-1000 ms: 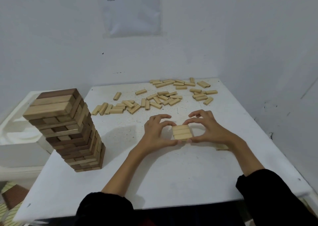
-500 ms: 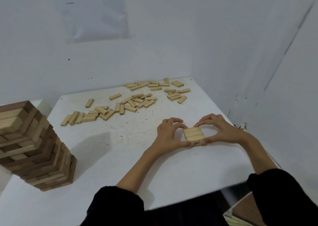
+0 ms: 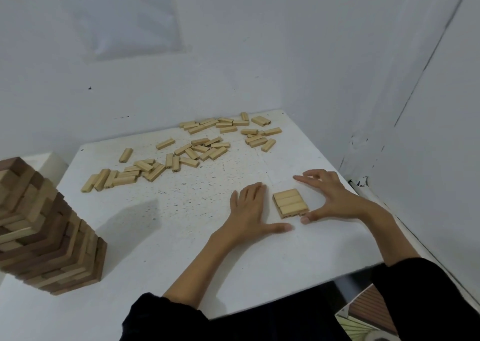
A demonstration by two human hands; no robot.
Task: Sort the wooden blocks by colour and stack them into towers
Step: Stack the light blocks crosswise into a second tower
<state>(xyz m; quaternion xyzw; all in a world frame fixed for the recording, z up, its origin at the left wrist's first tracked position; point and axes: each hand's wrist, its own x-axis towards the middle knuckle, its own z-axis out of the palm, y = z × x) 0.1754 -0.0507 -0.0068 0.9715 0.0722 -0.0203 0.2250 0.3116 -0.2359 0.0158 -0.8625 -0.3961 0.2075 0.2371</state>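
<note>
Squaring the base of a pale tower: low two-layer stack of pale wooden blocks (image 3: 290,202) near the right front of the white table (image 3: 181,249).
Left hand (image 3: 250,208) flat on the tabletop just beside it, fingers straight, holding nothing; right hand (image 3: 330,197) spread round its right side, gripping nothing, thumb contact unclear. Early in the build, likely. Next: reach for the scattered loose pale blocks (image 3: 201,141) at the far side, lay crosswise. Tall mixed dark-and-pale block tower (image 3: 52,231) well apart at left, unsorted; white wall (image 3: 428,159) close on the right.
</note>
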